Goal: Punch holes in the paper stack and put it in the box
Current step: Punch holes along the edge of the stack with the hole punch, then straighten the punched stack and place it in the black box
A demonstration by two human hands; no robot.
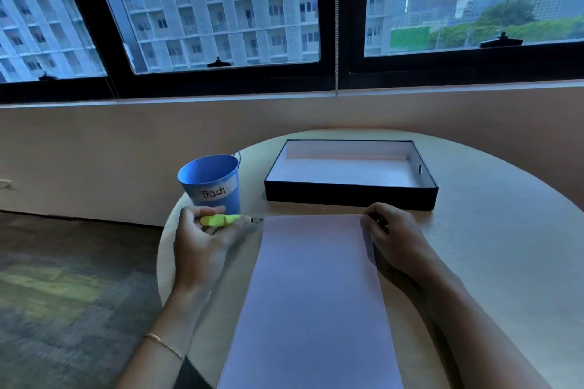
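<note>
Presently, the paper stack (pixel 316 294) lies flat on the round desk (pixel 489 246), its long side running from six o'clock toward twelve, directly before the person. At twelve o'clock, just beyond the stack's far edge, sits the open box (pixel 350 175), dark-walled, pale inside, with nothing visible in it. A blue bucket labelled "Trash" (pixel 211 181) stands at ten o'clock, close to the desk rim.

The left hand (pixel 202 240) is curled partly closed around a small yellow-green punch (pixel 221 219), whose dark tip points at the stack's far left corner, at or just short of the edge; whether it touches cannot be told. The right hand (pixel 392 237) rests, fingers bent, on the far right corner of the stack, pressing it down; whether it pinches anything cannot be told.

Assessment: punching appears to be about to begin, and no holes are visible.

Risks noted:
- The stack is held at one corner only; a push from the punch at nine o'clock could fan or skew the sheets, giving misaligned holes.
- A small hand punch may not bite through the full thickness.
- Punched scraps may scatter unless caught over the bucket.
- The bucket stands near the rim and near the left wrist; a stray movement could knock it off.
</note>
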